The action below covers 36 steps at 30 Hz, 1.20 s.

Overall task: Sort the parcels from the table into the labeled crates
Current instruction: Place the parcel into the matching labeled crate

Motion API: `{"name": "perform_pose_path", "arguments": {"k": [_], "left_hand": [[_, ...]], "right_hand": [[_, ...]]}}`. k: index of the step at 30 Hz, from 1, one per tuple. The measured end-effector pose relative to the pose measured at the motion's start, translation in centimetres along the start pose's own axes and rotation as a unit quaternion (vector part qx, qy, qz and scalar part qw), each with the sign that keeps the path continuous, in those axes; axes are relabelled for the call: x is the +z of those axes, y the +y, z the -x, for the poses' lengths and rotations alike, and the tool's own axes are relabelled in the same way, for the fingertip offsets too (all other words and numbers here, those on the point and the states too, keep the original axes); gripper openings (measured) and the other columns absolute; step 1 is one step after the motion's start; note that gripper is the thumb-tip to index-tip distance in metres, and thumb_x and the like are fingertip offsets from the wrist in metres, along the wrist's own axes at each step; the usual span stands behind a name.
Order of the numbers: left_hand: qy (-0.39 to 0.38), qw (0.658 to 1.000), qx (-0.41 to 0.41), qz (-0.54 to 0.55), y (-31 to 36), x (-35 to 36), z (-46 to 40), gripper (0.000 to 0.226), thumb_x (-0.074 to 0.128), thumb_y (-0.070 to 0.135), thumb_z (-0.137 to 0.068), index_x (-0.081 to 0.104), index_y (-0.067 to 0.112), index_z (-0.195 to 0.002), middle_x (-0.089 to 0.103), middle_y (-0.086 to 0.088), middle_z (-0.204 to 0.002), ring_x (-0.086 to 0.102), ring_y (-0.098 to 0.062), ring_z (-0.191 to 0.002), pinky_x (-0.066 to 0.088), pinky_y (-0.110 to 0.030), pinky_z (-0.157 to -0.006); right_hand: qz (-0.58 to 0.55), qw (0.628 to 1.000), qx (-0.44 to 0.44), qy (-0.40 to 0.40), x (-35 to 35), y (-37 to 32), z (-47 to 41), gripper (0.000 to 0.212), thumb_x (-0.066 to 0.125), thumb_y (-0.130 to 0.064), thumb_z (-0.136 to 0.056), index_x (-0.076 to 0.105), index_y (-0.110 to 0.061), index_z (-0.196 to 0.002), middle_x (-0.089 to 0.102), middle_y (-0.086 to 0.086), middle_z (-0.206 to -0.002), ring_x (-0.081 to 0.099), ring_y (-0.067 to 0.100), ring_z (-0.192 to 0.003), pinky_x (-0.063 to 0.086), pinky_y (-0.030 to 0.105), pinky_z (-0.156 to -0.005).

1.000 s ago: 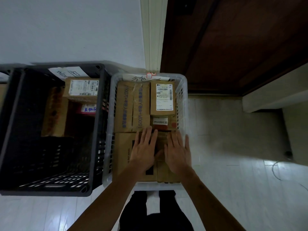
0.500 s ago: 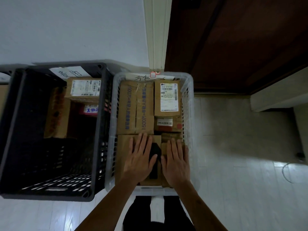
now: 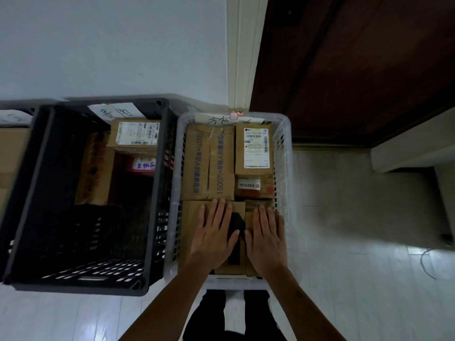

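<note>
A white crate (image 3: 285,134) with a handwritten label stands on the floor in front of me, packed with several cardboard parcels. My left hand (image 3: 215,233) lies flat, fingers straight, on the near brown parcel with a black mark (image 3: 190,232). My right hand (image 3: 267,236) presses flat on a narrower parcel (image 3: 248,217) beside it at the crate's near right. Farther back lie a large box with blue print (image 3: 209,163) and a box with a white shipping label (image 3: 254,148). A black crate (image 3: 157,193) to the left holds a few parcels at its far end.
A white wall runs behind the crates and a dark wooden door (image 3: 357,70) stands at the right. Pale tiled floor (image 3: 357,217) spreads to the right. Another container's edge (image 3: 12,153) shows at far left. A thin cable (image 3: 426,264) lies on the floor at right.
Both hands have slid slightly toward me and apart on the near parcels, staying flat. The view has shifted a little to the left.
</note>
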<state>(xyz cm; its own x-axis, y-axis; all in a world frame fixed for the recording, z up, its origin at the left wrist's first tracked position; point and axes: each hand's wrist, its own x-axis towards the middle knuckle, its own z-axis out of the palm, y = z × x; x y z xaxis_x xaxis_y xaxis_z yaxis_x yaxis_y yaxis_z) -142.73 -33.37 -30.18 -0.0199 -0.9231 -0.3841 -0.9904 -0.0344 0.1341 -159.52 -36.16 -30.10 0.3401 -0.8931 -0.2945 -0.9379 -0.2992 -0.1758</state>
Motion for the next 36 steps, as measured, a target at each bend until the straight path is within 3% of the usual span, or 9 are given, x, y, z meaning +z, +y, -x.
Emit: {"name": "perform_pose_path", "arguments": {"k": [2,5,7,9,12,14,21,27,36], "left_hand": [[-0.017,1.0,0.0,0.001,-0.1,-0.4,0.1,0.075,0.007,0.059,-0.102,0.018,0.01,-0.157,0.013,-0.012,-0.165,0.007,-0.028,-0.154,0.005,-0.051,-0.12],[-0.027,1.0,-0.001,0.001,-0.3,-1.4,0.5,0.075,0.002,0.058,-0.099,0.001,0.012,-0.159,-0.004,-0.01,-0.168,-0.015,-0.024,-0.152,-0.01,-0.046,-0.124],[-0.024,1.0,-0.004,0.002,-0.4,-2.5,1.1,0.075,0.005,0.057,-0.099,-0.007,0.013,-0.158,-0.012,-0.009,-0.167,-0.023,-0.021,-0.148,-0.016,-0.044,-0.121],[-0.013,1.0,-0.006,0.0,-0.4,-4.1,1.4,0.073,0.009,0.056,-0.102,-0.008,0.013,-0.158,-0.01,-0.008,-0.167,-0.022,-0.019,-0.147,-0.017,-0.043,-0.119],[0.005,1.0,-0.001,0.012,-0.5,-6.3,1.5,0.072,0.015,0.054,-0.104,-0.006,0.013,-0.159,-0.004,-0.007,-0.168,-0.011,-0.021,-0.154,-0.011,-0.044,-0.123],[0.018,1.0,0.007,0.018,-0.8,-8.0,1.5,0.071,0.018,0.051,-0.104,-0.004,0.013,-0.159,-0.001,-0.007,-0.168,-0.009,-0.022,-0.154,-0.006,-0.045,-0.125],[0.1,0.995,0.021,0.006,0.0,-15.1,2.5,0.069,0.021,0.049,-0.105,-0.001,0.012,-0.159,0.002,-0.009,-0.168,-0.004,-0.024,-0.155,-0.005,-0.046,-0.125],[0.171,0.985,-0.022,-0.02,0.8,-23.7,5.6,0.071,0.018,0.052,-0.104,-0.003,0.013,-0.159,-0.003,-0.008,-0.168,-0.008,-0.023,-0.155,-0.007,-0.045,-0.125],[0.243,0.966,-0.091,-0.015,2.1,-33.1,15.9,0.071,0.017,0.053,-0.105,-0.003,0.013,-0.16,-0.006,-0.007,-0.168,-0.008,-0.021,-0.155,0.0,-0.044,-0.126]], "right_hand": [[-0.002,1.0,0.007,-0.006,-0.4,-0.1,0.1,0.061,0.029,-0.044,-0.102,0.04,-0.004,-0.147,0.049,0.02,-0.15,0.044,0.037,-0.142,0.018,0.052,-0.12],[-0.002,1.0,0.02,-0.022,-1.4,-0.3,0.1,0.061,0.027,-0.044,-0.102,0.051,-0.005,-0.143,0.052,0.019,-0.148,0.047,0.036,-0.14,0.029,0.054,-0.118],[-0.001,0.999,0.031,-0.032,-2.3,-0.4,0.1,0.066,0.016,-0.045,-0.105,0.052,-0.005,-0.143,0.052,0.02,-0.147,0.047,0.036,-0.14,0.03,0.054,-0.115],[0.004,0.999,0.035,-0.036,-3.5,-0.5,-0.1,0.076,0.001,-0.05,-0.104,0.044,-0.006,-0.15,0.043,0.02,-0.155,0.038,0.035,-0.146,0.027,0.054,-0.118],[0.005,0.999,0.034,-0.022,-5.9,-0.9,-0.4,0.08,-0.005,-0.053,-0.097,0.016,-0.01,-0.161,0.012,0.015,-0.168,0.011,0.031,-0.155,0.009,0.05,-0.125],[0.004,0.999,0.035,-0.007,-8.0,-1.7,-0.7,0.081,-0.008,-0.052,-0.095,0.012,-0.012,-0.162,0.012,0.013,-0.169,0.007,0.029,-0.156,0.002,0.047,-0.125],[0.012,0.998,0.012,0.055,-16.1,-3.6,-0.4,0.065,0.022,-0.045,-0.108,0.012,-0.009,-0.161,0.011,0.014,-0.169,0.005,0.028,-0.157,-0.001,0.043,-0.125],[0.019,0.993,-0.041,0.11,-24.9,-4.7,1.0,0.062,0.023,-0.04,-0.109,0.009,-0.009,-0.161,0.009,0.013,-0.169,0.001,0.027,-0.157,-0.003,0.042,-0.124],[0.033,0.974,-0.144,0.169,-35.5,-7.4,7.2,0.062,0.021,-0.042,-0.109,0.012,-0.007,-0.16,0.012,0.013,-0.169,0.005,0.028,-0.157,0.006,0.045,-0.128]]}}
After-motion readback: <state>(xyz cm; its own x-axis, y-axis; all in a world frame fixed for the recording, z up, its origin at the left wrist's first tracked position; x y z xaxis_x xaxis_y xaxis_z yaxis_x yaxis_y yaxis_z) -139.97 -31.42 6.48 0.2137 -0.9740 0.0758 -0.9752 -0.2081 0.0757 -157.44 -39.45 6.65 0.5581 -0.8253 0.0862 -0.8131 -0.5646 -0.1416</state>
